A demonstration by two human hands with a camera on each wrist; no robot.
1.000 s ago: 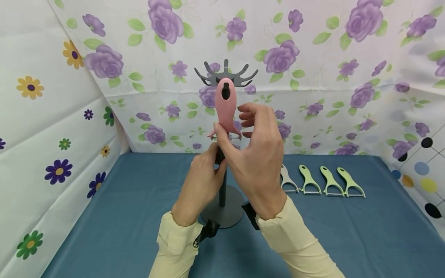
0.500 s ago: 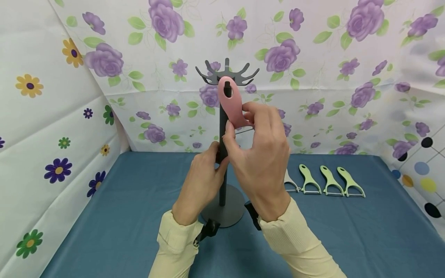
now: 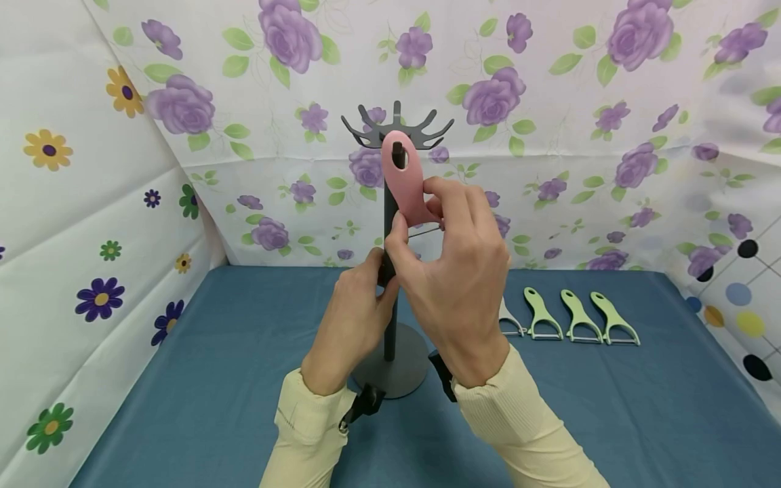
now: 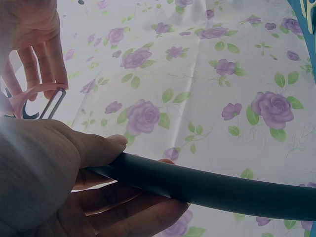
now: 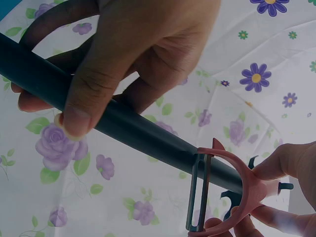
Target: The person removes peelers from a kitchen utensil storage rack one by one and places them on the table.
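Observation:
A pink Y-shaped peeler [image 3: 410,193] hangs by its handle hole from the front hook of a dark stand [image 3: 390,346], leaning with its blade end to the right. My right hand [image 3: 457,271] pinches the peeler low on its body, near the blade arms. In the right wrist view, the fingers and thumb lie on both sides of the peeler [image 5: 242,197], beside the pole. My left hand [image 3: 350,325] grips the stand's pole below the peeler. The left wrist view shows that thumb and fingers curled round the pole [image 4: 222,190].
Curved prongs [image 3: 396,127] fan out at the stand's top. Its round base [image 3: 396,383] sits on the blue cloth [image 3: 201,379]. Right of the stand lie several green peelers [image 3: 582,317] in a row, beside a whitish peeler [image 3: 509,322] partly hidden by my right hand. Flowered sheets hang behind.
The peeler has swung from nearly straight down to a slant, its blade end going right. My right hand moved slightly right and took hold of it. My left hand stayed on the pole.

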